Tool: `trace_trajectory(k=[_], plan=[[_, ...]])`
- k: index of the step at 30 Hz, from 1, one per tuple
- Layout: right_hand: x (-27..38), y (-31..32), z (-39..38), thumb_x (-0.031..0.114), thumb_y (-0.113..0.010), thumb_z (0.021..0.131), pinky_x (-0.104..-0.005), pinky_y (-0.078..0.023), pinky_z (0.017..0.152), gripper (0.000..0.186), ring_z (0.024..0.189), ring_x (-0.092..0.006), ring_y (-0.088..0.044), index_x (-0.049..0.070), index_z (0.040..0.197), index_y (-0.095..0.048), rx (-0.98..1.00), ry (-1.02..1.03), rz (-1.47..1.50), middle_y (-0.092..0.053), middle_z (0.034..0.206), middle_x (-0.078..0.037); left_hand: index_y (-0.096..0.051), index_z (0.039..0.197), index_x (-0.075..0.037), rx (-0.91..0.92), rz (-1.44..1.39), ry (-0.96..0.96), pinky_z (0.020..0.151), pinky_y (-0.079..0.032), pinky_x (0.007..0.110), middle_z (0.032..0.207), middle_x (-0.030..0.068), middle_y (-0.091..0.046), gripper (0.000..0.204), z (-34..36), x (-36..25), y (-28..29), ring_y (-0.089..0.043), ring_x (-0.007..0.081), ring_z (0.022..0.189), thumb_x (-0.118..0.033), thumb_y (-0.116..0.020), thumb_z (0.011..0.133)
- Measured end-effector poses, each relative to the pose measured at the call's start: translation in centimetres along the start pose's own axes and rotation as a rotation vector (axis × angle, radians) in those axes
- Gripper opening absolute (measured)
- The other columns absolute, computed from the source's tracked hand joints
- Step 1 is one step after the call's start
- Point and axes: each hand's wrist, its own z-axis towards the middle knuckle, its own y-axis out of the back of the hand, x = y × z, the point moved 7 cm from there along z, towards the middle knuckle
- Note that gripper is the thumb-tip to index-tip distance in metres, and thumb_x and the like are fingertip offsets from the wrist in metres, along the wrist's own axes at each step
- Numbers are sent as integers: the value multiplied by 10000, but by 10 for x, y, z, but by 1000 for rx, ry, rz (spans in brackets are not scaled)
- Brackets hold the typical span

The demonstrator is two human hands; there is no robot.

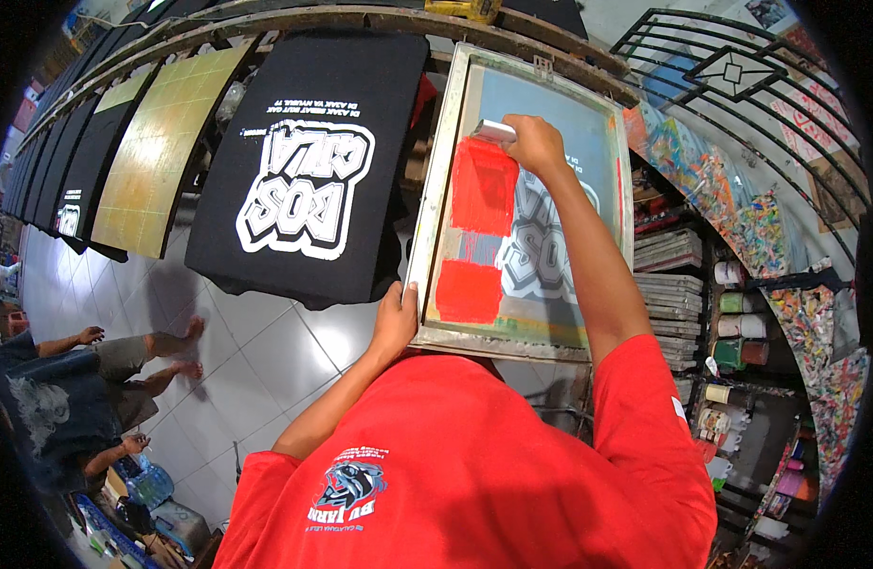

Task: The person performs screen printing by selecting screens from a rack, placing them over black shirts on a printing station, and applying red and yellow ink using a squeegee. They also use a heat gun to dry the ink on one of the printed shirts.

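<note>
Head camera: the right hand (534,142) is closed around a squeegee (494,131) with a pale handle, held at the far end of the upper patch of red ink (484,190). The squeegee is over the left half of a screen-printing frame (512,347), which lies in front of the person. A second, shorter red patch lies nearer the body, with a bare strip of mesh between the two. Pale blocky lettering shows through the grey-blue mesh, partly covered by the right forearm.

The left hand (395,318) grips the frame's left edge, near its lower corner; some fingers are hidden, so how far they wrap under it I cannot tell.

Just left of the frame, a black T-shirt (218,218) lies flat with a large white print. Beyond it are a yellowish board (171,142) and a row of further black shirts. At the lower left, a co-worker (67,408) is near, above a tiled floor (294,351). To the right are stacked frames (669,313), ink cans (745,325) on a shelf, paint-splattered sheeting (678,156) and a black metal grille (740,71).
</note>
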Motion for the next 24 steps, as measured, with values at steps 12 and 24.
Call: trace_trajectory(k=[12, 24], plan=[[64, -23, -156, 40, -600, 714, -435, -492, 674, 127, 779, -304, -596, 86, 831, -580, -221, 93, 85, -596, 797, -86, -460, 802, 57, -13, -16, 14, 661, -405, 466, 742, 303, -525, 376, -2, -6, 4, -508, 442, 687, -274, -454, 982], [26, -57, -87, 73, -705, 688, -429, -518, 709, 252, 851, -313, -620, 111, 928, -638, -232, 2, 58, -647, 876, -93, -443, 762, 16, -21, 45, -12, 583, -379, 406, 651, 162, -458, 371, -2, 2, 2, -441, 257, 614, -271, -439, 996]])
